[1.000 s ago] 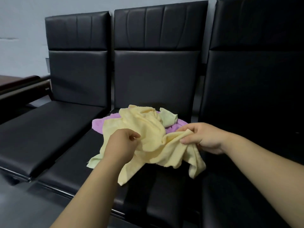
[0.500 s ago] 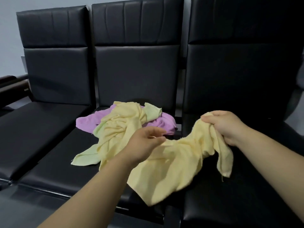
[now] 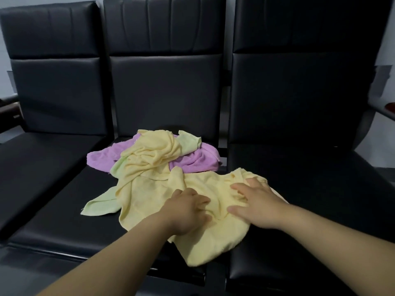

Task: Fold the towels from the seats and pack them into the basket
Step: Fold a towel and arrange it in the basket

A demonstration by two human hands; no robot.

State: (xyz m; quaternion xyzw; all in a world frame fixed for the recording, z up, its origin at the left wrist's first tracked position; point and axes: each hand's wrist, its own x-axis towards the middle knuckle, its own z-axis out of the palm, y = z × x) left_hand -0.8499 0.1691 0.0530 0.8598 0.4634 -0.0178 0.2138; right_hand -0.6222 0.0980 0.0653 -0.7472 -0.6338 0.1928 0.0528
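A pale yellow towel (image 3: pixel 205 242) lies crumpled across the front of the middle seat (image 3: pixel 64 229) and hangs over the gap toward the right seat. My left hand (image 3: pixel 186 212) rests on it with fingers curled into the cloth. My right hand (image 3: pixel 256 204) presses flat on it with fingers spread. Behind lies a heap: another yellow towel (image 3: pixel 154 154), a light green towel (image 3: pixel 100 207) and a purple towel (image 3: pixel 192 161). No basket is in view.
Three black padded seats stand in a row: left seat (image 3: pixel 32 167), middle one, right seat (image 3: pixel 310 189). A dark armrest (image 3: pixel 8 107) shows at the far left, a grey ledge (image 3: pixel 382 107) at the far right.
Both hands have brought the yellow towel down from the air onto the seat. The right hand has let go of its corner and now lies flat on the cloth.
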